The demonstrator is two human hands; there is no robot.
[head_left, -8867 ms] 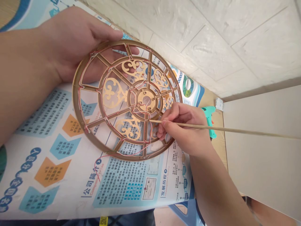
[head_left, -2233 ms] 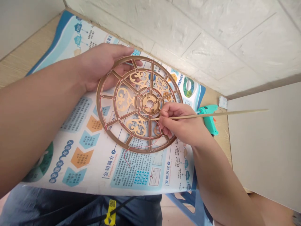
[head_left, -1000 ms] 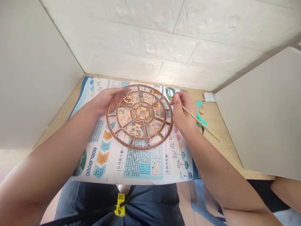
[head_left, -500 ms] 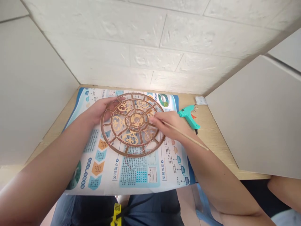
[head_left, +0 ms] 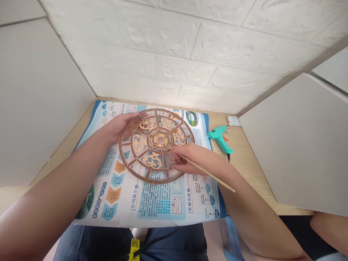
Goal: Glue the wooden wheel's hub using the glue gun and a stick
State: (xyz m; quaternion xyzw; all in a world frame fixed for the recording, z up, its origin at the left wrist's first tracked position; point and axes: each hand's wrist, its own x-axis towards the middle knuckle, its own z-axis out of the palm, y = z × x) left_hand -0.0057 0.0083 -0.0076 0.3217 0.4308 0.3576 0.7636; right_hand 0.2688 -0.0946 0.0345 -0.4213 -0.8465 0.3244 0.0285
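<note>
A round fretwork disc (head_left: 137, 159) with a brown rim, spokes and gold scrollwork lies tilted in the middle of the view, with thin red wires (head_left: 165, 152) running along its spokes. My left hand (head_left: 119, 127) grips its upper left rim, with the fingers curled over the frame. My right hand (head_left: 185, 159) lies over the disc's lower right part and pinches a thin bamboo stick (head_left: 209, 175). The stick points down and to the right, across my forearm.
The disc rests over a printed blue-and-orange poster (head_left: 163, 210) on a wooden tabletop (head_left: 244, 174). A teal hot glue gun (head_left: 219, 139) lies to the right, near a small white packet (head_left: 234, 121). White panels and a brick-textured wall (head_left: 163, 54) enclose the table.
My right hand has moved down and left across the disc, still holding the stick. The disc sits slightly lower and to the right in view. My left hand keeps its grip.
</note>
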